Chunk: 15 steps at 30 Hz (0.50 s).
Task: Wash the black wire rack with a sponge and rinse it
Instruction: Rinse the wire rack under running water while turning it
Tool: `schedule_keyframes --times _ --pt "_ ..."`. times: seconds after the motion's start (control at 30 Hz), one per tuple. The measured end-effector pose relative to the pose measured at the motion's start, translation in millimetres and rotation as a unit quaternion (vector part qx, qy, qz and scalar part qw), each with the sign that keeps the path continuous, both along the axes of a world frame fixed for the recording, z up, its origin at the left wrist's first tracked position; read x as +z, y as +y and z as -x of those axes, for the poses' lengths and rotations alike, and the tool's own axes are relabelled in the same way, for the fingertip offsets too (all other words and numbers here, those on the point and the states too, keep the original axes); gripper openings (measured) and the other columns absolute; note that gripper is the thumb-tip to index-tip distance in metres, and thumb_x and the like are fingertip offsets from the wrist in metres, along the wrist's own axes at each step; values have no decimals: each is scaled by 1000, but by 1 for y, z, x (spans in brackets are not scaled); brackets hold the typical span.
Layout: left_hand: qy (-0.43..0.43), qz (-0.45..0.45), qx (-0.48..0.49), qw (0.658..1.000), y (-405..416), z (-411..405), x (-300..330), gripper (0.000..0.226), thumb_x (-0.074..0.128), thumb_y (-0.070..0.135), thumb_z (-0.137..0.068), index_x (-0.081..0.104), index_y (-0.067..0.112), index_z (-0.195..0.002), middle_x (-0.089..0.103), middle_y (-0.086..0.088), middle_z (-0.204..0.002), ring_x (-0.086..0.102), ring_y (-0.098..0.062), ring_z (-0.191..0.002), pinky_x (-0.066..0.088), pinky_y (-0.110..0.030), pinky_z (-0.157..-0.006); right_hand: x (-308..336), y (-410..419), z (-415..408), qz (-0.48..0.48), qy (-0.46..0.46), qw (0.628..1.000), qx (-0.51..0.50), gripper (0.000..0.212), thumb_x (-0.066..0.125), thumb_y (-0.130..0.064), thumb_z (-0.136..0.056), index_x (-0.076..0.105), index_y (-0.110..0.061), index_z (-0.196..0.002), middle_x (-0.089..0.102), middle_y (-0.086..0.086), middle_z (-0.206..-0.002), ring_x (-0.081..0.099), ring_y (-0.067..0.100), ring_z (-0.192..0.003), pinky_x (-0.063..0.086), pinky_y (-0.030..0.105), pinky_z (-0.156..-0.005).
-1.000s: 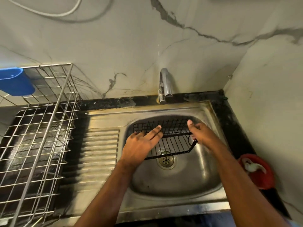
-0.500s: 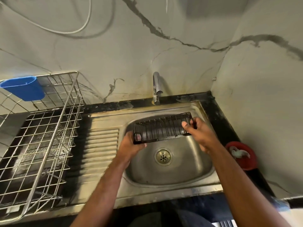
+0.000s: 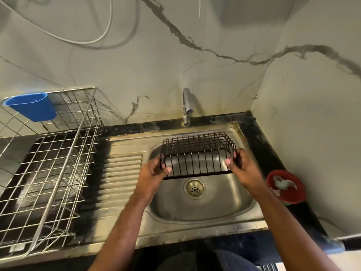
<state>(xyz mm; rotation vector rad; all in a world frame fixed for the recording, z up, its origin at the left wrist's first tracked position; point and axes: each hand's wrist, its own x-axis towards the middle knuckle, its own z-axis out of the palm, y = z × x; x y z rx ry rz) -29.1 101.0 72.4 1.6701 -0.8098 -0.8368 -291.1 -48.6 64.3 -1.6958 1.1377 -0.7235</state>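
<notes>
- Black wire rack [image 3: 198, 153] is held up over the back half of the steel sink [image 3: 205, 210], between the tap [image 3: 186, 106] at the sink's back edge and the drain [image 3: 193, 188] in the bowl's floor.
- Left hand [image 3: 151, 173] is closed around the rack's left end: the thumb lies on the near bottom corner and the fingers curl behind the end wires.
- Right hand [image 3: 243, 169] clasps the right end the same way, thumb tip on the near side, fingers wrapped round the outer wires.
- Rack spans the gap between the two hands, its long bottom bar running level from thumb to thumb, its upright wires rising away towards the tap.
- Fingers behind the rack ends are mostly hidden by the wires and the backs of the hands.
- Whether the rack is wet cannot be made out.
- Silver drying basket [image 3: 48, 173] stands over the left end of the counter, cut off by the left edge, with a blue cup [image 3: 32, 106] hung at its back left corner.
- Red bowl [image 3: 286, 186] with crumpled scraps inside sits on the dark counter just right of the sink.
</notes>
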Motion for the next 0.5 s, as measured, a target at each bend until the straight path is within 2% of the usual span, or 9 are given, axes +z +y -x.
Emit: schedule_keyframes --times 0.07,0.13,0.23,0.3,0.4,0.5 --pt "17 20 23 999 4 1 -1 39 75 -2 -84 67 1 -122 77 9 -92 69 -3 -93 55 -20 -88 6 -2 1 10 -1 1000 14 20 70 -24 -91 55 -16 -101 63 -6 -91 61 -2 -84 48 16 -74" --pt "12 21 31 999 1 -4 0 41 74 -5 -84 68 5 -123 75 10 -90 68 -4 -91 52 -15 -84 9 -5 -2 4 -5 1000 16 22 72 -21 -90 57 -14 -103 66 -3 -96 63 -2 -87 50 13 -75" --pt "-24 24 37 999 -1 -5 2 38 74 0 -85 71 18 -118 76 6 -92 69 -13 -91 55 -25 -87 3 -3 -11 1 -13 1000 -3 21 73 -20 -90 58 -11 -103 68 2 -96 62 -10 -80 46 6 -68" --pt "-26 43 41 998 1 -4 5 42 75 0 -84 70 21 -121 75 5 -94 69 -12 -93 55 -28 -93 -1 0 -10 -2 -37 999 -23 21 72 -15 -90 58 -9 -104 68 0 -97 63 -12 -82 46 5 -69" --pt "-25 44 31 998 -4 -7 9 59 74 -5 -83 59 11 -137 73 -5 -109 66 -10 -101 51 -15 -92 -3 0 -9 -20 -39 999 -20 19 73 -17 -89 58 -22 -100 70 -5 -103 65 -7 -92 48 11 -76" --pt "-27 39 32 998 -4 -7 8 57 74 -5 -83 60 7 -137 69 -19 -123 66 -12 -102 52 -14 -90 -6 2 -10 -13 -18 999 -31 18 73 -25 -89 57 -30 -96 71 -8 -100 66 -6 -92 48 12 -77"
